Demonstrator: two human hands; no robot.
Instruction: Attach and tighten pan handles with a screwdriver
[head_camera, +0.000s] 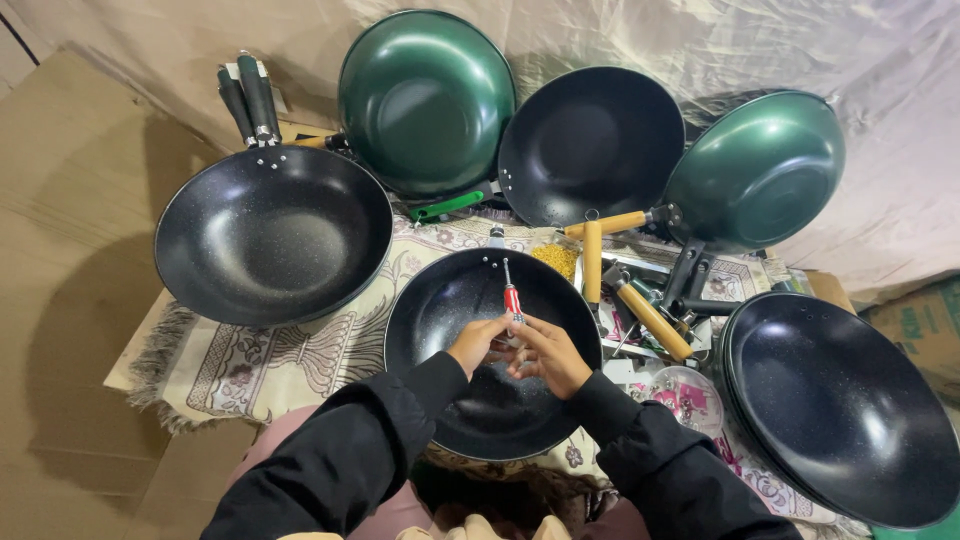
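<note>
A black speckled pan (450, 310) rests in front of me on a patterned cloth (300, 350). Both my hands meet over its middle. My right hand (548, 355) grips the red-and-white handle of a screwdriver (511, 296), whose metal shaft points away from me toward the pan's far rim. My left hand (477, 342) touches the lower end of the screwdriver handle with its fingertips; whether it also holds a small part is hidden.
A larger black pan (270, 235) lies to the left, two green pans (425, 95) (760, 165) and a black pan (590, 140) lean behind. Stacked black pans (840, 410) sit right. Loose wooden handles (650, 318) and a clear tub (685, 392) lie between.
</note>
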